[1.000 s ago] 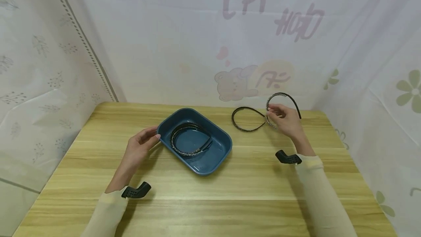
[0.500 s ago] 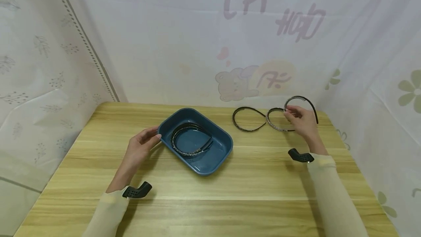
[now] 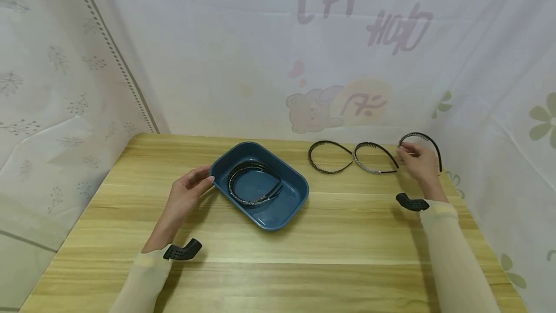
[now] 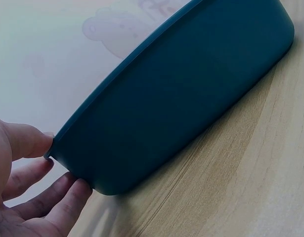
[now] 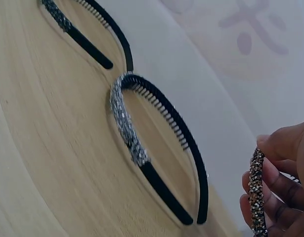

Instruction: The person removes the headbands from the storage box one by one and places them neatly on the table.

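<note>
My right hand (image 3: 420, 164) pinches a black headband with gold and dark beads (image 5: 257, 197) at the table's far right; its plain end arches beyond the fingers. Just left of that hand, a black toothed headband with silver beads (image 5: 123, 118) lies on the table. Farther left is another dark beaded headband (image 3: 310, 156), its ends close to the silver one. My left hand (image 3: 187, 191) holds the left corner of a blue plastic basin (image 3: 284, 209), thumb at the rim and fingers against the outer wall. Several dark headbands (image 3: 231, 188) lie nested inside the basin.
The basin and headbands are on a light wood-grain table (image 3: 304, 274). A printed cloth backdrop (image 3: 226, 71) rises right behind the table's back edge and along both sides. A black camera mount (image 3: 182, 250) sits on each wrist.
My right hand has carried its headband rightward and lower, away from the silver-beaded headband, which now shows whole on the table. The left hand and basin have stayed in place.
</note>
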`<state>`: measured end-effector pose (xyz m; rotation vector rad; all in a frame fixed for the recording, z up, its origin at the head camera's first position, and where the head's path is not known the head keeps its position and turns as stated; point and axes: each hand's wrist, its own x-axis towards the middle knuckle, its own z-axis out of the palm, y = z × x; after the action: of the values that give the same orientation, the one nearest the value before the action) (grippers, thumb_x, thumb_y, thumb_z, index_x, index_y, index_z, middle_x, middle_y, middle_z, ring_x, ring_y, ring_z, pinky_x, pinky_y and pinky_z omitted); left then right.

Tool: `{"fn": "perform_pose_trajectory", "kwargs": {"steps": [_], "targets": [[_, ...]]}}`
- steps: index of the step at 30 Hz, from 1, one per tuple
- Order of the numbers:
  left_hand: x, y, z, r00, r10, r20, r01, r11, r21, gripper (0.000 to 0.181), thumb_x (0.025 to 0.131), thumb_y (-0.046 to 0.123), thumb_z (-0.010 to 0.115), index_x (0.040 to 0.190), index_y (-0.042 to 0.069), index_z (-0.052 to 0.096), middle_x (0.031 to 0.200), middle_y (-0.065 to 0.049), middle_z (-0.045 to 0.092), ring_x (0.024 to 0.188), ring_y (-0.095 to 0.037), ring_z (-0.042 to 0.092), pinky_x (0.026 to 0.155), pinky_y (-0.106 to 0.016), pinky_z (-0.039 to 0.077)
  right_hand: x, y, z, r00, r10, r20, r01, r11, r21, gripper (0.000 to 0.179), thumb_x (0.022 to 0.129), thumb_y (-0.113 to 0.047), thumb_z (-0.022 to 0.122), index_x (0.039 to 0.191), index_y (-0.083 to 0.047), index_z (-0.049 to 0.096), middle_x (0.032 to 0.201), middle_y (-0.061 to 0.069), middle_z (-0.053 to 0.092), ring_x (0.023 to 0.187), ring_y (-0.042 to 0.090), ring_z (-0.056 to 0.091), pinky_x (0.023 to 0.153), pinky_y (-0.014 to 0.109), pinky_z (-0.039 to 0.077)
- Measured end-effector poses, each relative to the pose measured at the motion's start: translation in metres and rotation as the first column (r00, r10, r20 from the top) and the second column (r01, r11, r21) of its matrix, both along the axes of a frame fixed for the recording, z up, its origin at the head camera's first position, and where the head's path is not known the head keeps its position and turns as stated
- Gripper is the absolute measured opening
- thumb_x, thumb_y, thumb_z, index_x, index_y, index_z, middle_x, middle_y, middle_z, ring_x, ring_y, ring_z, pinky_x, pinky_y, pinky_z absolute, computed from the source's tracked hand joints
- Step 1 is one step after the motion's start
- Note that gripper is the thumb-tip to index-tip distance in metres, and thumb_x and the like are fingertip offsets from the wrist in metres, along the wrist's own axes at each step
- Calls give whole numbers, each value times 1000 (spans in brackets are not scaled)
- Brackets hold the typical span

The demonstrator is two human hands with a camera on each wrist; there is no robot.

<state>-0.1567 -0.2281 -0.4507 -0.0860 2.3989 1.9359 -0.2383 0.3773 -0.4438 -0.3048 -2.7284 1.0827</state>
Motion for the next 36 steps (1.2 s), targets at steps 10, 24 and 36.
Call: {"fn": "perform_pose_trajectory", "kwargs": {"steps": [10, 24, 36], "targets": [[-1, 0, 0, 1000, 2, 0, -2, 1000, 13, 51, 104, 25, 62, 150, 5, 50, 146, -19, 53, 110, 7, 58, 94, -7, 51, -4, 17, -10, 996, -45, 80, 45, 999, 10, 60, 105, -48, 51, 144, -4, 57, 135, 21, 62, 119, 30, 59, 80, 25, 48], [-2, -1, -6, 1000, -5, -25, 5, 1000, -5, 53, 103, 30, 64, 148, 4, 52, 143, -19, 56, 111, 6, 59, 94, -8, 51, -2, 30, -30, 977, -83, 196, 109, 985, -130, 62, 104, -49, 54, 149, -6, 53, 147, 23, 52, 134, 41, 49, 109, 55, 45], [-2, -2, -5, 1000, 5, -16, -5, 1000, -15, 52, 103, 30, 64, 148, 5, 52, 142, -18, 57, 110, 7, 59, 94, -7, 51, -1, 33, -29, 984, -101, 146, 117, 987, -107, 61, 103, -50, 54, 145, -6, 57, 139, 20, 59, 124, 36, 55, 104, 50, 49]]}}
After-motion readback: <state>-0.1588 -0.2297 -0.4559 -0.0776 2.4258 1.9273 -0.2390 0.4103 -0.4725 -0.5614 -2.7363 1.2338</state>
